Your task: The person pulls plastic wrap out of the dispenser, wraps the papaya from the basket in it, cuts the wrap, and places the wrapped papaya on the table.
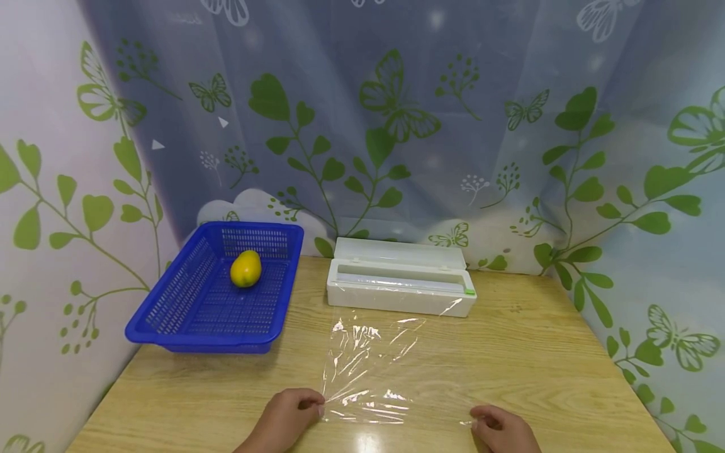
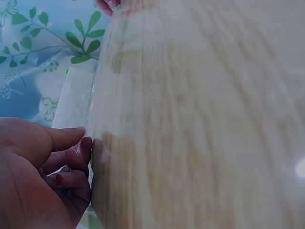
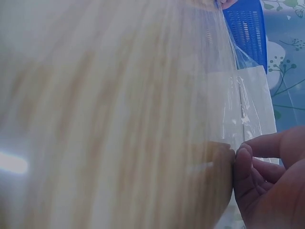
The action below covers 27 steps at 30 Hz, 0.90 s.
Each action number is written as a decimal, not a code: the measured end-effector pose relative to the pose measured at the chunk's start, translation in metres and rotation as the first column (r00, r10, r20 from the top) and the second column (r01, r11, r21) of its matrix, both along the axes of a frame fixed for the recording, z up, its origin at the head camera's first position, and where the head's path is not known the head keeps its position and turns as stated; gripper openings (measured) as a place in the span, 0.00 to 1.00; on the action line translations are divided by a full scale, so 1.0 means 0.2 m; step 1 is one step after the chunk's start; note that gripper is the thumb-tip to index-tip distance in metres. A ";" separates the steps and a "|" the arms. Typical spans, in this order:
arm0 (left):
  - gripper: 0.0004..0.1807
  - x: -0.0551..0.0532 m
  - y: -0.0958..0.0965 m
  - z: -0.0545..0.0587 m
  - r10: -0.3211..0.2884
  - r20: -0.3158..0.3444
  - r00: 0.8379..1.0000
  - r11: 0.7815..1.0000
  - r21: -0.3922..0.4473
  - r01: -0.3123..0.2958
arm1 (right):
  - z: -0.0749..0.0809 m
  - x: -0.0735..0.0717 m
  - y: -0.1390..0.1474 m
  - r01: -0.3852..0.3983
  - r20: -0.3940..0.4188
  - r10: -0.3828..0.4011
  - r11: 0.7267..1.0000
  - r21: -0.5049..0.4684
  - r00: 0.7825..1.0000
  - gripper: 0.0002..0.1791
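A clear sheet of plastic wrap [image 1: 368,371] stretches from the white wrap dispenser box [image 1: 396,299] toward the near side of the table. My left hand [image 1: 289,415] pinches its near left corner between thumb and fingers. At the near right corner, my right hand [image 1: 504,430] pinches the film the same way. The dispenser's lid [image 1: 399,253] stands raised at the back, and a pale roll [image 1: 399,282] lies inside. In the left wrist view, the left hand [image 2: 43,167] grips the film's edge; the right wrist view shows the right hand [image 3: 271,176] doing likewise.
To the left stands a blue plastic basket [image 1: 212,340] with a yellow fruit [image 1: 246,269] in it. The wooden table [image 1: 544,352] ends at a patterned curtain [image 1: 362,126] behind the box, with more patterned cloth at both sides.
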<state>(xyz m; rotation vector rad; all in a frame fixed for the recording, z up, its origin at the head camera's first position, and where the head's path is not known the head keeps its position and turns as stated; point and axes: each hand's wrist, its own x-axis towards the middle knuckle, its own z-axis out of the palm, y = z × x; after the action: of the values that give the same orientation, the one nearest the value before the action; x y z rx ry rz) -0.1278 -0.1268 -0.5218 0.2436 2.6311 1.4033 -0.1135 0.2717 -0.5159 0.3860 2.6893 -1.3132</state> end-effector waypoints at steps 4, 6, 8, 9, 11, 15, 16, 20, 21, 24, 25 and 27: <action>0.10 0.00 0.00 -0.01 0.006 -0.007 1.000 1.000 0.010 -0.006 | 0.00 0.00 0.00 -0.019 0.002 0.019 1.000 0.013 1.000 0.13; 0.10 0.00 0.00 -0.01 0.012 -0.013 1.000 1.000 -0.007 -0.012 | 0.00 0.00 0.00 -0.032 0.004 0.032 0.999 0.037 0.999 0.13; 0.10 0.01 0.01 -0.01 0.017 -0.025 1.000 0.999 -0.037 -0.018 | 0.00 0.00 0.00 -0.046 0.005 0.046 0.997 0.060 0.999 0.13; 0.10 0.01 0.01 -0.01 0.017 -0.035 0.999 0.998 -0.055 -0.019 | 0.00 0.00 0.00 -0.055 0.002 0.055 0.996 0.073 0.999 0.13; 0.10 0.01 0.01 0.00 0.016 -0.054 0.998 0.996 -0.090 -0.021 | 0.00 -0.01 0.01 -0.063 0.000 0.063 0.994 0.089 0.998 0.13; 0.10 0.01 0.01 0.00 0.001 -0.098 0.995 0.990 -0.142 -0.015 | 0.00 -0.01 0.01 -0.070 -0.005 0.070 0.993 0.099 0.998 0.12; 0.10 0.01 0.01 0.00 -0.003 -0.101 0.995 0.989 -0.148 -0.012 | 0.00 -0.01 0.01 -0.067 -0.005 0.067 0.993 0.098 0.998 0.12; 0.10 0.01 0.02 0.00 -0.015 -0.102 0.995 0.988 -0.152 -0.001 | 0.00 -0.02 0.01 -0.067 0.002 0.067 0.991 0.115 0.998 0.12; 0.11 0.01 0.02 0.00 -0.018 -0.098 0.995 0.989 -0.150 0.003 | 0.00 -0.02 0.02 -0.068 0.001 0.068 0.990 0.120 0.998 0.12; 0.12 0.00 0.02 0.00 -0.029 -0.078 0.997 0.989 -0.144 0.017 | 0.00 -0.01 0.02 -0.082 0.006 0.082 0.988 0.131 0.997 0.12; 0.12 0.00 0.02 0.00 -0.031 -0.072 0.997 0.989 -0.143 0.020 | 0.00 -0.01 0.02 -0.085 0.008 0.084 0.987 0.135 0.996 0.12; 0.13 0.00 0.02 0.00 -0.031 -0.059 0.998 0.989 -0.143 0.023 | 0.00 -0.01 0.02 -0.087 0.013 0.086 0.987 0.133 0.996 0.12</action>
<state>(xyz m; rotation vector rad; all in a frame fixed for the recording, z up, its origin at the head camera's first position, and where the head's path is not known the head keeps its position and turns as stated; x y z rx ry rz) -0.1281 -0.1236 -0.5216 0.3083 2.7512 1.2118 -0.1159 0.2760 -0.5150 0.2830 2.7630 -1.1105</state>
